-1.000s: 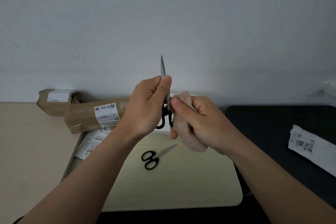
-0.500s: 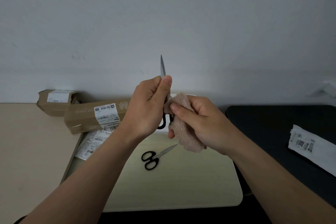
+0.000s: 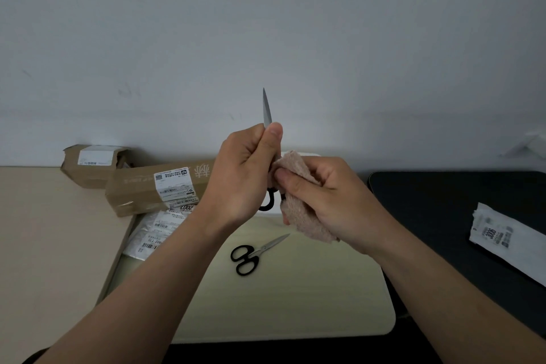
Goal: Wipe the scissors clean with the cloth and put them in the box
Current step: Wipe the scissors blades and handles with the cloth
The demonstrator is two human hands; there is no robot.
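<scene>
Scissors (image 3: pixel 267 111): steel blades were closed, tip upright, black loop handles below. They were held in mid-air above the table (image 3: pixel 295 304), the left hand (image 3: pixel 245 177) fisted round the blades. Cloth (image 3: pixel 305 216): pinkish, fuzzy, bunched in the right hand (image 3: pixel 334 201), whose curled fingers pressed it against the handles. Second scissors (image 3: pixel 255 254): black-handled, lay flat on the table.

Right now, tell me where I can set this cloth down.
Bare room: the pale board nearer you than the lying scissors; the black mat between that board and the white packet; the beige desk at far left, in front of the cardboard boxes. Crowded: the labelled bags beside those boxes.
</scene>
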